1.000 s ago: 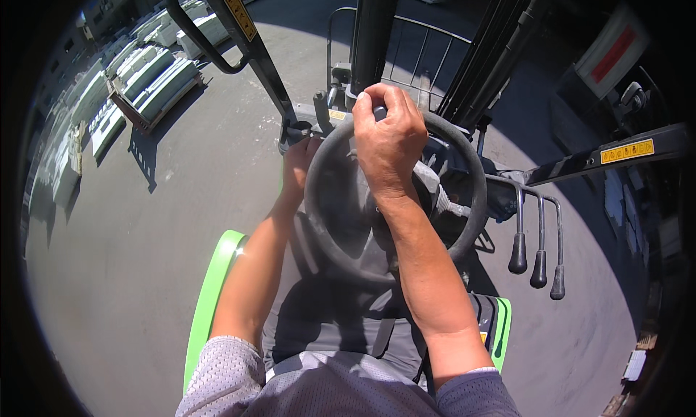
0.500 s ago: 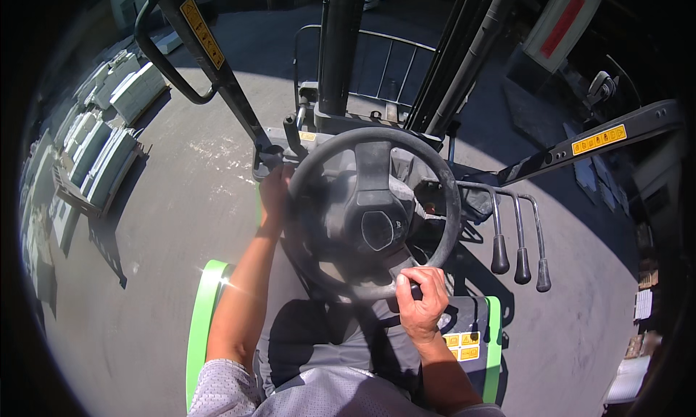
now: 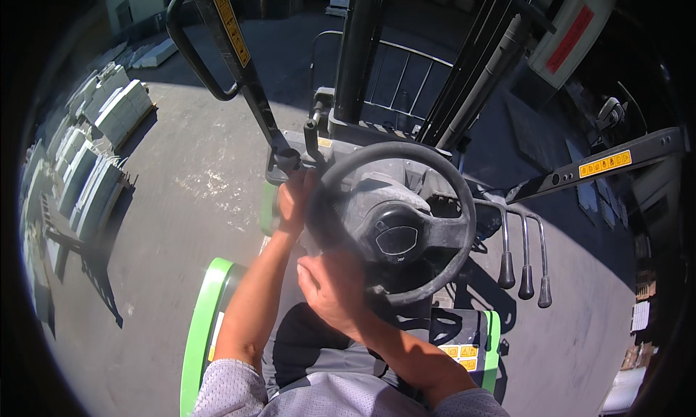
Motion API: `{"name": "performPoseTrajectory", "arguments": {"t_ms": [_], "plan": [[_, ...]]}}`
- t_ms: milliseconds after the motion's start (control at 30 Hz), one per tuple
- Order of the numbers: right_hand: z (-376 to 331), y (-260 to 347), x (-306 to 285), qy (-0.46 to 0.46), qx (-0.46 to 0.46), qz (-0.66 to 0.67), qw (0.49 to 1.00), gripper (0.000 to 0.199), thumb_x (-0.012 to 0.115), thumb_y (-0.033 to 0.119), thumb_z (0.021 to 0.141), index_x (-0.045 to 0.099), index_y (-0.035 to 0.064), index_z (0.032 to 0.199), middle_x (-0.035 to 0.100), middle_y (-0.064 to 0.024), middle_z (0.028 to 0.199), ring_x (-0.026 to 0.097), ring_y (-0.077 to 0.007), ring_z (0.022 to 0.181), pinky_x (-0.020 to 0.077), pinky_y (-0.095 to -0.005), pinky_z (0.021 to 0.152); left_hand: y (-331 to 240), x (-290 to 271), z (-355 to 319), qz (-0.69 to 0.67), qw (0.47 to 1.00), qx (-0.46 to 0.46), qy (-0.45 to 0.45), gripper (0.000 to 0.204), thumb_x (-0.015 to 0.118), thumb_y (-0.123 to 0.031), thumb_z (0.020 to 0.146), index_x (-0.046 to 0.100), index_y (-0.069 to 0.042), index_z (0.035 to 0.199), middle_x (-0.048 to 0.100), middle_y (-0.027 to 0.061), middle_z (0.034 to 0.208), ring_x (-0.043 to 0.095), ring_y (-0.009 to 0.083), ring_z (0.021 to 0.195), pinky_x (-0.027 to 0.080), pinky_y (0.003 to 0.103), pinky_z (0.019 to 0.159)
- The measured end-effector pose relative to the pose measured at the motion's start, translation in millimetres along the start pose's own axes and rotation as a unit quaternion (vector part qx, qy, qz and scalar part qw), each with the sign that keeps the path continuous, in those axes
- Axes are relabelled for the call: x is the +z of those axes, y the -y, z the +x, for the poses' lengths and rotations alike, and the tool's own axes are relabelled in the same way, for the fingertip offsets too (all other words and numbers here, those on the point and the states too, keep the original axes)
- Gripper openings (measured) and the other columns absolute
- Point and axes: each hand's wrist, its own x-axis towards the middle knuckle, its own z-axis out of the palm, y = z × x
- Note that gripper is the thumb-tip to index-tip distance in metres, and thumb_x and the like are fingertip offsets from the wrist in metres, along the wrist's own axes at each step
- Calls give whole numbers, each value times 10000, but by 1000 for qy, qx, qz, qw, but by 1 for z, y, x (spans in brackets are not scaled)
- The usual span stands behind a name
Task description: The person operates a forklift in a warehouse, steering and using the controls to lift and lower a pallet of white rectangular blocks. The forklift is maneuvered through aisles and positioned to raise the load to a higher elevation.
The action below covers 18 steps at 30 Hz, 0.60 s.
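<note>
Right hand (image 3: pixel 335 290): closed on the steering wheel (image 3: pixel 397 221) rim, now sliding from lower right to lower left.
Left hand (image 3: pixel 293 199): staying gripped beside the wheel.
Meaning: the wheel is turning further.

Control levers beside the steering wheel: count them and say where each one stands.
3 control levers, right of the steering wheel: nearest lever, middle lever, outermost lever. Others may be hidden.

The black round steering wheel (image 3: pixel 395 221) serves as the reference. The right hand (image 3: pixel 332 292) grips its lower-left rim. The left hand (image 3: pixel 293 199) sits at its left edge, just below the black diagonal cab pillar (image 3: pixel 239 62). Three black-knobbed metal control levers (image 3: pixel 524 254) stand to its right. Stacked pale slabs (image 3: pixel 90 156) lie far left on grey pavement (image 3: pixel 181 221).
</note>
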Motion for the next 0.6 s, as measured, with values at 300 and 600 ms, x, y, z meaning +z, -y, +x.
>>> {"name": "performPoseTrajectory", "arguments": {"t_ms": [300, 600], "plan": [[38, -59, -58, -279, 269, -68, 919, 110, 675, 79, 996, 706, -15, 1044, 697, -22, 912, 599, -109, 761, 504, -274, 725, 45, -65, 8, -37, 998, 50, -17, 320, 518, -240, 1016, 668, -23, 835, 663, 234, 779, 663, 451, 732, 485, 521, 649], [-7, 70, 88, 28, -25, -39, 999, 180, 792, -3, 779, 720, 60, 932, 673, -82, 818, 653, -291, 742, 505, -401, 727, 39, -88, -7, -41, 999, -26, 18, 409, 541, -352, 1007, 735, -18, 873, 683, 268, 812, 682, 471, 792, 521, 528, 725]]}}
